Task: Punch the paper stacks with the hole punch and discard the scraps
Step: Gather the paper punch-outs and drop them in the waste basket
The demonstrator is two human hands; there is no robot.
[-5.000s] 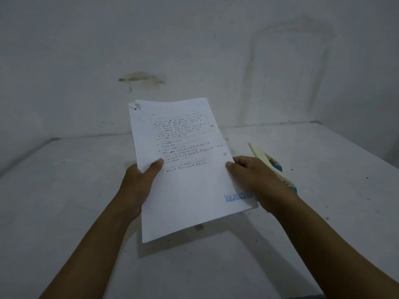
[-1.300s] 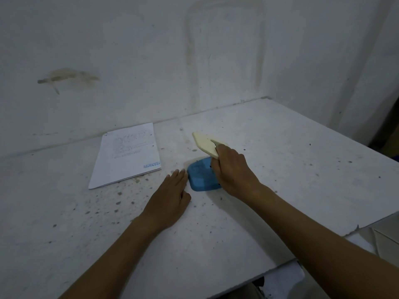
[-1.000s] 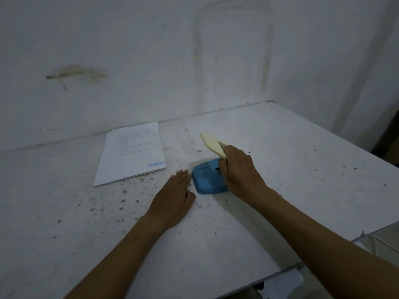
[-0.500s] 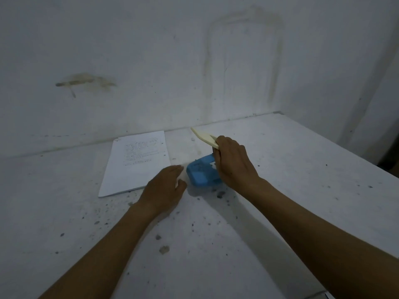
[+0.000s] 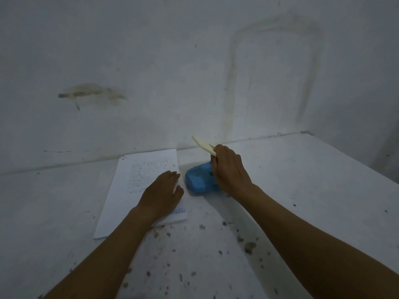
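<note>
A stack of printed white paper (image 5: 138, 186) lies flat on the white table, a blue stamp near its lower right corner. My left hand (image 5: 160, 194) rests palm down on the stack's right part, fingers spread. Just right of it is the hole punch (image 5: 199, 180), a blue body with a cream lever (image 5: 203, 144) raised up and to the left. My right hand (image 5: 231, 172) grips the punch from the right side, and the punch looks tilted with its blue underside facing me. Small dark scraps (image 5: 248, 244) lie scattered on the table in front of the punch.
The white table (image 5: 313, 190) meets a stained white wall (image 5: 194, 72) right behind the paper and punch. The table's right side runs toward a wall corner at the far right. Specks and scraps dot the near part of the table.
Five seconds ago both hands held the paper stack up; it now lies on the table. Over the last second my left hand moved from the bare table onto the stack, and more scraps lie in front.
</note>
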